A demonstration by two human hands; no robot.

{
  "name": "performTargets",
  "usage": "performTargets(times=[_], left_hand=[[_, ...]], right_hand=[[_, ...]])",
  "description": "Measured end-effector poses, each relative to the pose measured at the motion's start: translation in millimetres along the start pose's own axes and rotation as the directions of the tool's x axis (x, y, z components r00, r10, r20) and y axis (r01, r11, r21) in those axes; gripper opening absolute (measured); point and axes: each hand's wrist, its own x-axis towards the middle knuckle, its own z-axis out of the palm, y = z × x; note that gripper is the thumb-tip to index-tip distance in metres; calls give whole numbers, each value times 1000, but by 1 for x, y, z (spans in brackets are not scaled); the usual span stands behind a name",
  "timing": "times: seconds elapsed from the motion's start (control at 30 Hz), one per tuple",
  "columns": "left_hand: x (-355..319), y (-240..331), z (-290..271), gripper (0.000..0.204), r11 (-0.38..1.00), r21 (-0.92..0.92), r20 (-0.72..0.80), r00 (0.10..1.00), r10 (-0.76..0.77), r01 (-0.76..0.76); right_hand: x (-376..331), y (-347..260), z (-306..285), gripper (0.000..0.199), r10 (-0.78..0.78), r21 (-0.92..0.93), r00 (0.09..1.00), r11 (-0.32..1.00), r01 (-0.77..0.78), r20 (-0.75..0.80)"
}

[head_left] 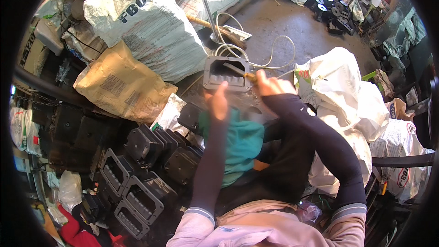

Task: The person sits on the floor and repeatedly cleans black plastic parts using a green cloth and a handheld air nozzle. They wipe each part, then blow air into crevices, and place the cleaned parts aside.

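My left hand (218, 102) grips the lower edge of a grey rectangular housing (207, 74) with a large window-like opening and a ribbed inside. In my right hand (273, 84) is a hand tool (249, 77) with a yellowish-brown handle. A narrow, flat grey blade seems to run from it into the opening; its exact kind is hard to make out. Both hands are out over my knees, where a teal cloth (242, 148) lies. Motion slightly blurs my left forearm.
Several dark housings (141, 196) are stacked at my left. A brown paper sack (123, 84) and a large white sack (151, 32) stand beyond them. White bags (336, 96) crowd my right side. On the floor ahead lie a looped pale hose (272, 55) and a broom (233, 39).
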Motion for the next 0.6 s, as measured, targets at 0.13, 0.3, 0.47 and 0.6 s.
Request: performTargets(times=[0.13, 0.3, 0.47, 0.6], left_hand=[[5, -3, -5, 57, 997, -42, -18, 997, 69, -69], [7, -6, -5, 61, 991, -114, -61, 995, -84, 76], [9, -8, -8, 58, 998, -40, -85, 995, -52, 49], [19, -9, -14, 54, 989, -143, -120, 992, -50, 33]], right_hand=[[-25, 18, -17, 33, -26, -8, 998, 1000, 25, -49], [-58, 27, -16, 27, -61, -51, 997, 997, 63, 44], [-60, 24, -8, 28, -116, -67, 992, 991, 119, 42], [-62, 23, -10, 25, -151, -87, 988, 985, 148, -33]])
